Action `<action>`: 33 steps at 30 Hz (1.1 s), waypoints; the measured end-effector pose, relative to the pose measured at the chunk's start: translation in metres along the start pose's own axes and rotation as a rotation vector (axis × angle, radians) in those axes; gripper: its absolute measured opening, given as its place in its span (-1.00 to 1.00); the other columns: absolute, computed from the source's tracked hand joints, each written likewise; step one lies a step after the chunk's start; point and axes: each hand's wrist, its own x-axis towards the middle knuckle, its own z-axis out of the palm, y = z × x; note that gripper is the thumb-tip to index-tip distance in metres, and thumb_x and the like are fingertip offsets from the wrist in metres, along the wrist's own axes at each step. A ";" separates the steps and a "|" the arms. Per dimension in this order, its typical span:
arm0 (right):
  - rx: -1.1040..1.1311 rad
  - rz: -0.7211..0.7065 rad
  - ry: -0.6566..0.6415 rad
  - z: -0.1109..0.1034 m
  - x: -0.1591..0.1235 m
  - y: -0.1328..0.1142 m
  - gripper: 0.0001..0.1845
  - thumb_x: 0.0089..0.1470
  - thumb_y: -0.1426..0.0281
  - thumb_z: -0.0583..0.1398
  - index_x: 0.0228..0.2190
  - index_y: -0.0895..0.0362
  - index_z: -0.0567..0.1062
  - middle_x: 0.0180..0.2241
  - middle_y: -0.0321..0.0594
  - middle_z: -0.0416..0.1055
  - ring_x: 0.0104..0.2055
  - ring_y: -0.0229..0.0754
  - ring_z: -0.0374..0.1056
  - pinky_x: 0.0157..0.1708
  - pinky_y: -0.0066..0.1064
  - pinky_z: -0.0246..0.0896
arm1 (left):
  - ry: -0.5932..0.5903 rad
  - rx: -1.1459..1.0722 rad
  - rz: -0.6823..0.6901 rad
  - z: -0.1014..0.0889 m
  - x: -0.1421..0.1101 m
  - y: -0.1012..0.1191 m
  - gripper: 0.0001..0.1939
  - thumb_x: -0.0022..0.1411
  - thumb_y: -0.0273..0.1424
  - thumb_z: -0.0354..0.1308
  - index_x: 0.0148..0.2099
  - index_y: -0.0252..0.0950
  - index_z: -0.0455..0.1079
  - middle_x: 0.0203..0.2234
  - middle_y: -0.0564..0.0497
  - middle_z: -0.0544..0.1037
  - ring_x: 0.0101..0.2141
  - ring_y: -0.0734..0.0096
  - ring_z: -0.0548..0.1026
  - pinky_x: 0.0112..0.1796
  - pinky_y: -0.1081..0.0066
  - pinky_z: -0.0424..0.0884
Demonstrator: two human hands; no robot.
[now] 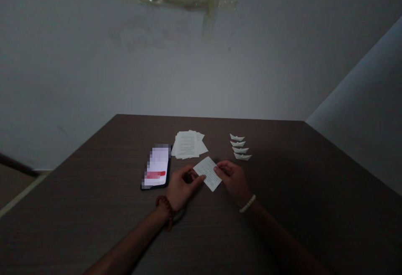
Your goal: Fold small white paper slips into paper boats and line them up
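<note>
A small sheet of printed paper (208, 173) is held between my two hands just above the table, turned so that its corners point up and down. My left hand (182, 186) pinches its left side, thumb on top and fingers curled beneath. On the opposite side, my right hand (233, 179) grips the sheet the same way, its thumb over the print. Beyond the right hand, several folded paper boats (241, 157) stand in a column. Behind the left hand lies a loose stack of printed papers (187, 144).
A phone (157, 167) with a lit, partly blurred screen lies left of my left hand. The dark wooden table (103, 216) meets a grey wall (201, 74) at its far edge. Shiny tape (188, 1) sticks to the wall higher up.
</note>
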 end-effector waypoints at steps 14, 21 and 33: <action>-0.188 -0.111 -0.130 -0.006 -0.007 -0.003 -0.81 -0.06 0.30 0.27 -0.42 0.19 0.48 -0.49 -0.20 0.48 -0.46 -0.19 0.41 -0.47 -0.42 0.29 | -0.024 -0.014 -0.035 -0.004 0.000 -0.001 -0.71 0.09 -0.24 0.20 -0.53 -0.34 0.33 -0.59 0.06 0.46 -0.51 0.41 0.41 -0.47 0.47 0.30; -0.284 -0.136 -0.187 -0.010 -0.007 0.002 -0.81 -0.07 0.31 0.28 -0.50 0.19 0.46 -0.57 -0.26 0.43 -0.53 -0.25 0.35 -0.52 -0.47 0.22 | -0.060 0.102 0.009 -0.001 -0.002 -0.002 -0.70 0.09 -0.24 0.19 -0.55 -0.33 0.31 -0.66 0.11 0.35 -0.56 0.48 0.31 -0.51 0.50 0.23; -0.607 -0.310 -0.189 -0.017 -0.006 0.002 -0.80 -0.07 0.32 0.30 -0.60 0.17 0.48 -0.69 -0.41 0.20 -0.63 -0.37 0.09 -0.60 -0.51 -0.06 | -0.144 0.293 0.087 -0.007 0.002 -0.006 -0.74 0.13 -0.28 0.16 -0.51 -0.33 0.43 -0.58 0.04 0.38 -0.47 0.40 0.35 -0.43 0.43 0.25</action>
